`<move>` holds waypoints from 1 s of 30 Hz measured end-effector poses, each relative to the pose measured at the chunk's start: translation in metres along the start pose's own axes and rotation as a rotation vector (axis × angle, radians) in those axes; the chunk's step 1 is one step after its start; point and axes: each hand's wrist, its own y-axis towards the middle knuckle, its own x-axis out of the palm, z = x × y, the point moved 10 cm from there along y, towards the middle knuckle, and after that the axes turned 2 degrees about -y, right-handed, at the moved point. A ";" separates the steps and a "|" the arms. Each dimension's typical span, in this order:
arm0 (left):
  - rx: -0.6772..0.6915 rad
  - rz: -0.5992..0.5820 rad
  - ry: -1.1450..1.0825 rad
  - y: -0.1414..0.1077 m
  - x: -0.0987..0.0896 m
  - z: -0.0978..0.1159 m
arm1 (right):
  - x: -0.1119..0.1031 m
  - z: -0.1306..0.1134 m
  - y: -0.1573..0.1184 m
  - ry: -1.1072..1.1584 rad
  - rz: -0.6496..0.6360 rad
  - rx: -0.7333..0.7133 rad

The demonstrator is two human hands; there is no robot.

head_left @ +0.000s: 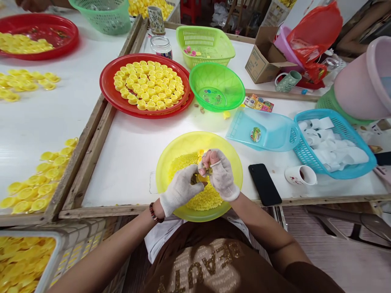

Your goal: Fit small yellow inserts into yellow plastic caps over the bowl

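Note:
Both hands wear white gloves with bare fingertips and meet above a yellow bowl [165, 179] holding many small yellow beads [204, 201]. My left hand [183, 185] curls its fingers around a small yellow piece [201, 178]. Against the same piece, my right hand [220, 173] has its thumb and fingers pinched together; whatever sits between those fingertips is too small to make out. Just behind the fingers, a yellow cup-shaped piece [200, 152] lies in the bowl. Rows of similar yellow pieces [149, 85] fill a red tray [105, 87] at the back left.
Behind the bowl stand a green basin [216, 87] and a light green basket [204, 36]. To the right are a blue scoop [269, 130], a black phone [264, 184], a white mug [297, 175] and a blue basket [336, 173]. A wooden edge [88, 150] runs along the left.

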 end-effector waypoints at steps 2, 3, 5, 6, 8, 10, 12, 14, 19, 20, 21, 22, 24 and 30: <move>-0.005 0.012 -0.027 0.001 0.000 -0.001 | 0.005 -0.001 -0.002 -0.054 -0.040 -0.022; -0.003 0.018 -0.034 0.001 -0.001 -0.001 | 0.006 -0.001 -0.003 -0.065 -0.051 -0.036; 0.001 0.023 -0.040 0.002 -0.002 0.000 | 0.007 -0.002 -0.004 -0.058 -0.059 -0.060; 0.001 0.019 -0.043 0.002 -0.002 0.000 | 0.006 -0.003 -0.003 -0.046 -0.055 -0.062; 0.006 -0.003 -0.047 0.001 -0.001 0.001 | 0.002 -0.001 -0.001 -0.013 -0.031 -0.042; 0.042 0.004 -0.015 -0.002 -0.003 0.003 | -0.004 0.002 0.001 0.040 0.011 0.008; 0.123 0.079 0.070 -0.006 -0.011 0.010 | -0.011 0.007 0.003 0.103 0.052 0.068; 0.184 0.163 0.179 -0.010 -0.020 0.015 | -0.016 0.010 0.005 0.136 0.083 0.110; 0.114 0.182 0.203 -0.010 -0.033 0.000 | -0.021 0.014 0.005 0.064 0.067 0.140; 0.123 0.194 0.204 -0.011 -0.036 0.001 | -0.020 0.016 0.004 0.022 0.053 0.160; 0.145 0.212 0.215 -0.011 -0.040 0.003 | -0.019 0.020 0.002 -0.047 0.032 0.187; 0.174 0.236 0.235 -0.013 -0.044 0.007 | -0.017 0.023 0.001 -0.149 0.003 0.211; 0.237 0.292 0.280 -0.018 -0.050 0.017 | -0.012 0.026 -0.002 -0.428 -0.071 0.220; 0.411 0.317 0.448 -0.031 -0.044 0.036 | 0.008 0.032 -0.009 -0.845 -0.330 0.206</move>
